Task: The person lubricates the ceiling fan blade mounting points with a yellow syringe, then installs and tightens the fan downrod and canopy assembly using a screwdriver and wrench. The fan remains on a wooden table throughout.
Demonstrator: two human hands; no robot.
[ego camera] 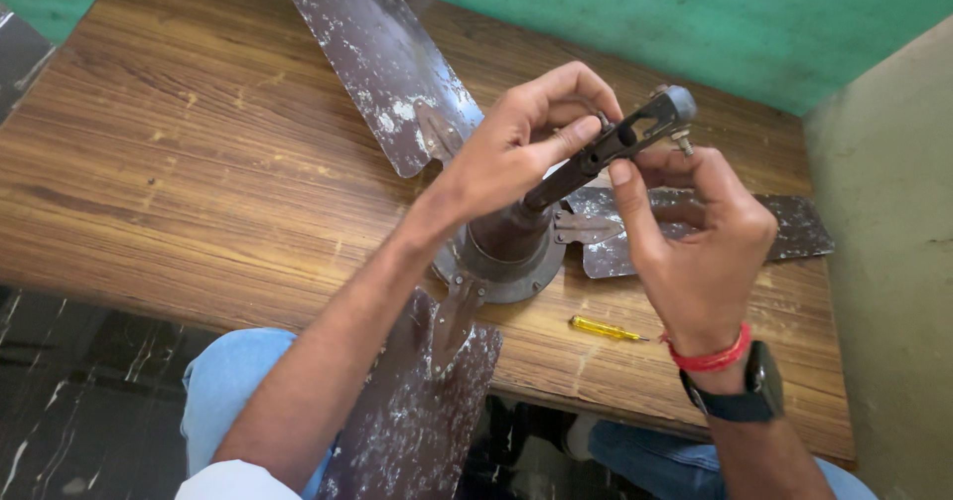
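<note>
Fan rod [596, 152] between both hands (fingertips)

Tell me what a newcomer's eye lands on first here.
At centre, the left hand and right hand pinch the top of a dark fan rod rising from the motor housing. Three paint-flecked brown blades spread over the wooden table; a small yellow screwdriver lies near its front edge.
</note>
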